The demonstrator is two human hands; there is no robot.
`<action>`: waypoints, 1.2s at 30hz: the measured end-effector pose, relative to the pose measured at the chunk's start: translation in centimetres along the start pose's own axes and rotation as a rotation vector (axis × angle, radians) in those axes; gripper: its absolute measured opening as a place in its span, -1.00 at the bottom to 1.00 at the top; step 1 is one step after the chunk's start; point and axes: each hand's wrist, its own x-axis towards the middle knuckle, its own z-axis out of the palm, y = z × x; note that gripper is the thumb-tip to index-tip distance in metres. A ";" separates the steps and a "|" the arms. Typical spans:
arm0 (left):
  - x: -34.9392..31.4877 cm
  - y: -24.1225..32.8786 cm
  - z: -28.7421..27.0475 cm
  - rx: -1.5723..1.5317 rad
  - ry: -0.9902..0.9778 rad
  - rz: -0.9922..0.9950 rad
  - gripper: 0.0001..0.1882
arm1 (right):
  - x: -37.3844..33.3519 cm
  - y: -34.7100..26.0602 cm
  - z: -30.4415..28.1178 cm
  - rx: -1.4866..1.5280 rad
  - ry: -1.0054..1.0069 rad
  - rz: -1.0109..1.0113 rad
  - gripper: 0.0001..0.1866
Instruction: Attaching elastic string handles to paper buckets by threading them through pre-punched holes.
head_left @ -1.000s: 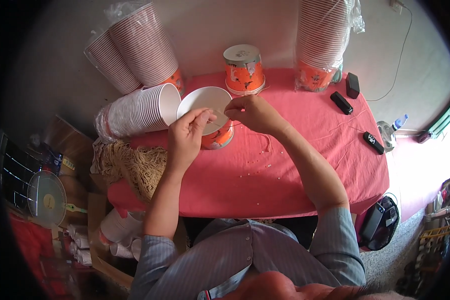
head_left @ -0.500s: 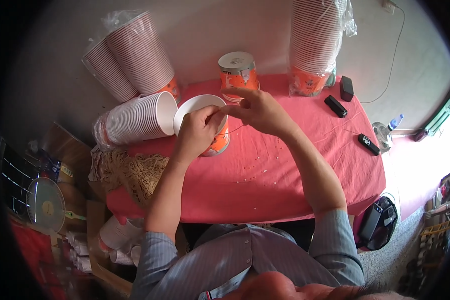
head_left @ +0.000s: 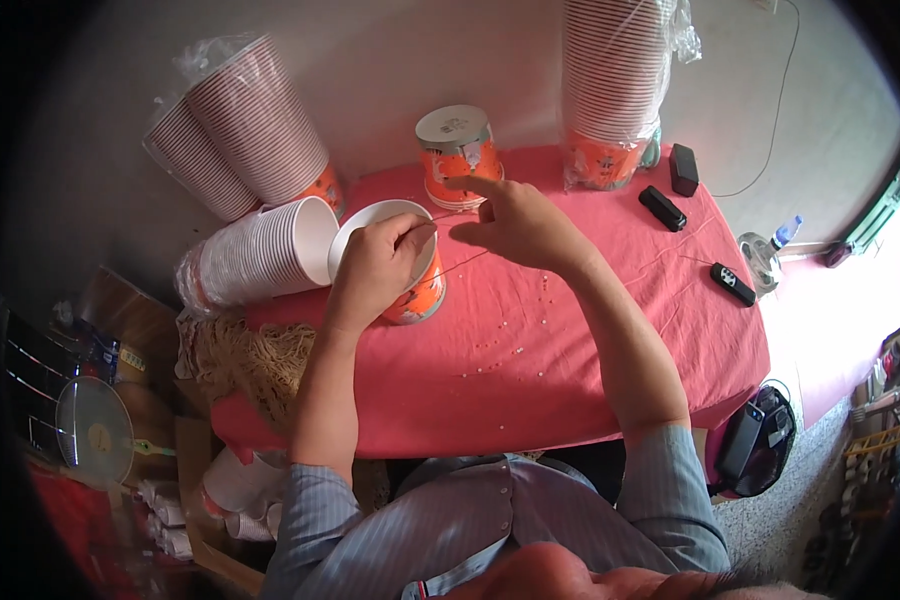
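Note:
A white paper bucket [head_left: 375,215] with an orange printed outside stands upright on the red cloth. My left hand [head_left: 380,260] is at its right rim, thumb and forefinger pinched on a thin brown cord [head_left: 462,268]. Part of the cord runs right from the bucket's side toward the underside of my right hand [head_left: 525,225]. That hand hovers right of the bucket, forefinger stretched out, thumb apart and the other fingers curled; the cord seems to pass into these, though the grip is partly hidden. Behind stands an upside-down orange bucket [head_left: 458,150].
Nested bucket stacks in clear plastic stand at back left [head_left: 260,120] and back right [head_left: 615,80]; another stack [head_left: 255,255] lies sideways. Beige cords [head_left: 260,365] lie in a heap at left. Small beads [head_left: 505,350] dot the red tablecloth [head_left: 590,400]. Black devices [head_left: 662,208] sit at right.
My thumbs and fingers, close together before, have parted; my right thumb now stands away from the left hand. The whole view has shifted slightly.

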 end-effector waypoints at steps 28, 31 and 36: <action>0.7 -1.1 -1.7 0.001 -0.175 0.034 -0.80 | 0.5 0.7 1.6 0.077 -0.108 0.034 -0.79; 0.8 -2.2 -1.7 -0.082 -0.076 0.092 -0.80 | 0.4 0.2 0.5 0.052 -0.153 0.066 -0.79; 1.0 -2.2 -2.8 -0.147 -0.018 -0.074 -0.81 | 0.1 0.0 -2.4 0.027 -0.166 0.235 -0.78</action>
